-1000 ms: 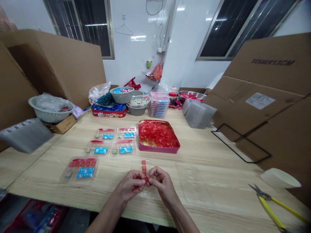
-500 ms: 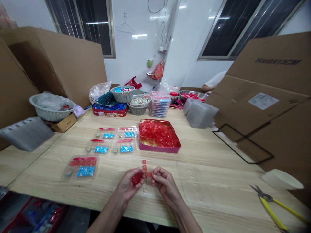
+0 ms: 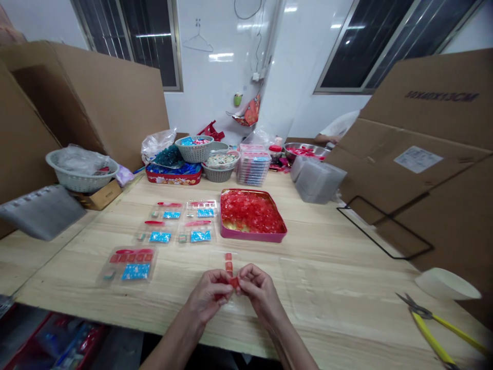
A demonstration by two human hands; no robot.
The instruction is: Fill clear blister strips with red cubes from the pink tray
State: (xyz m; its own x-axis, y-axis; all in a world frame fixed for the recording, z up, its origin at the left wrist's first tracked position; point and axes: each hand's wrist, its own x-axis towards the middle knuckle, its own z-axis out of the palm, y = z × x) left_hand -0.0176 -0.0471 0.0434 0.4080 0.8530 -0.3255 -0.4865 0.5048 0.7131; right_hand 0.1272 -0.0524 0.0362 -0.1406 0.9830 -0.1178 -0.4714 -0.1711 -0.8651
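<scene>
**Left hand (image 3: pixel 210 294), right hand (image 3: pixel 259 292) pinch red piece (image 3: pixel 233 282)**

Fingers (image 3: pixel 246 275) of both hands together, clamped on the red piece, just above a clear plastic tray (image 3: pixel 220 262) on the table (image 3: pixel 339 303). Two red squares (image 3: pixel 228 261) sit just beyond. Farther: filled blister packs (image 3: pixel 131 264) left, pink tin (image 3: pixel 250 211) of red pieces ahead.

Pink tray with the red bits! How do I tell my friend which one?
Find the big wooden table. Straight ahead of the left hand and right hand, which pinch a small red piece, sits a pink tray heaped with shiny red pieces. Clear packs lie to its left, but only this tray is pink and full of red.
</scene>
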